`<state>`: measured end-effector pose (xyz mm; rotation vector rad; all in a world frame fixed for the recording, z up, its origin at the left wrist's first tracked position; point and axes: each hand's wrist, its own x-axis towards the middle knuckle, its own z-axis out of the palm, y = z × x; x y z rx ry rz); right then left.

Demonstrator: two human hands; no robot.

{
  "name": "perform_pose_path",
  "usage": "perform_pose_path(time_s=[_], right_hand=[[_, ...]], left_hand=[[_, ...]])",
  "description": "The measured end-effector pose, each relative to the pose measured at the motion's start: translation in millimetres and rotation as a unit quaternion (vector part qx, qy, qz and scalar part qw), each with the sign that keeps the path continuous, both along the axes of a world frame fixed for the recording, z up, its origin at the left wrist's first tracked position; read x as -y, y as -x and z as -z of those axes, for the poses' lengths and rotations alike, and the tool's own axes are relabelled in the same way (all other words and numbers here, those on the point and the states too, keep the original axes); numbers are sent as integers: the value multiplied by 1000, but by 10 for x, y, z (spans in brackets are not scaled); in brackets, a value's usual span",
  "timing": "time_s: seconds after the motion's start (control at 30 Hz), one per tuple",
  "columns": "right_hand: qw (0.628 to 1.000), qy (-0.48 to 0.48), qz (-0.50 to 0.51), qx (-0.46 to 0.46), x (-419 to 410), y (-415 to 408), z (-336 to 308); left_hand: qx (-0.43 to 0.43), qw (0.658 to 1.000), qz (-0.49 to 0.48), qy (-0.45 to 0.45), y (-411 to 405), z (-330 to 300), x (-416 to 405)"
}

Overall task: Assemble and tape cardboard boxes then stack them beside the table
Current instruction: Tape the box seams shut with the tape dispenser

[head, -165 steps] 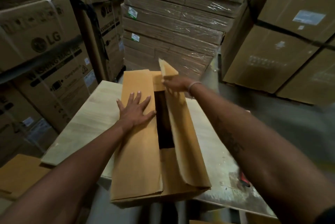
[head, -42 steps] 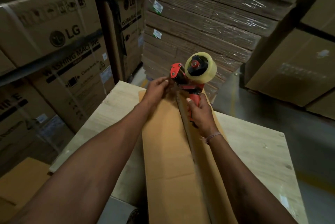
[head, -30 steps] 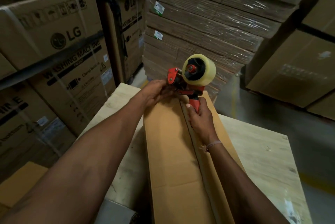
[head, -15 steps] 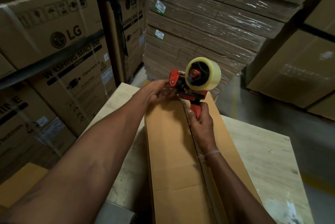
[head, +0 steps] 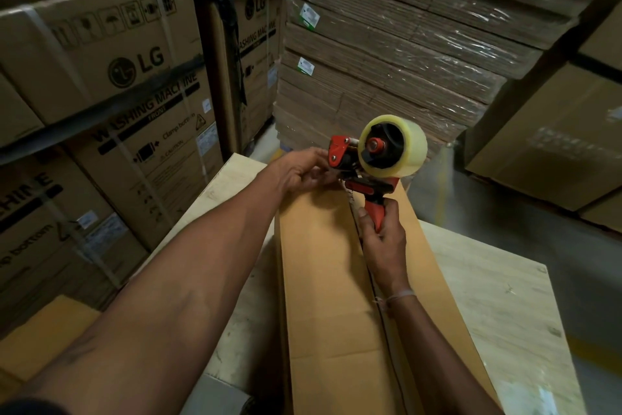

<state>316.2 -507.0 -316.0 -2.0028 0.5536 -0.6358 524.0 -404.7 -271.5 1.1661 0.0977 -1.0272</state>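
A long brown cardboard box (head: 323, 280) lies lengthwise on the pale wooden table (head: 488, 297), its two top flaps folded down to a centre seam. My right hand (head: 382, 236) grips the red handle of a tape dispenser (head: 373, 159) that carries a clear tape roll and stands raised over the box's far end. My left hand (head: 303, 170) reaches to the dispenser's front and pinches at the tape end there; the tape itself is too thin to make out.
Large LG washing machine cartons (head: 111, 71) are stacked on the left. A wrapped pallet of flat cardboard sheets (head: 387, 54) stands behind the table, more big cartons (head: 552, 145) at right. A flat brown cardboard piece (head: 43, 334) lies low at the left.
Since 5.5 s ago the box flaps were folded shut and my right hand took up the tape dispenser. Over the last second the dispenser rose slightly while my left hand stayed at its front.
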Motion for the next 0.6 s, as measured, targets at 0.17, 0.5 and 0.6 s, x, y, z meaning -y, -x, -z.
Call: perform_pose_path(time_s=[0.17, 0.5, 0.6], right_hand=[[1000, 2, 6, 4, -14, 11, 12], [999, 34, 31, -26, 10, -35, 2], [996, 61, 40, -56, -8, -38, 4]], left_hand=[[-1, 1000, 12, -5, -62, 16, -4], [328, 937, 76, -94, -213, 254, 156], [327, 937, 78, -92, -239, 339, 184]])
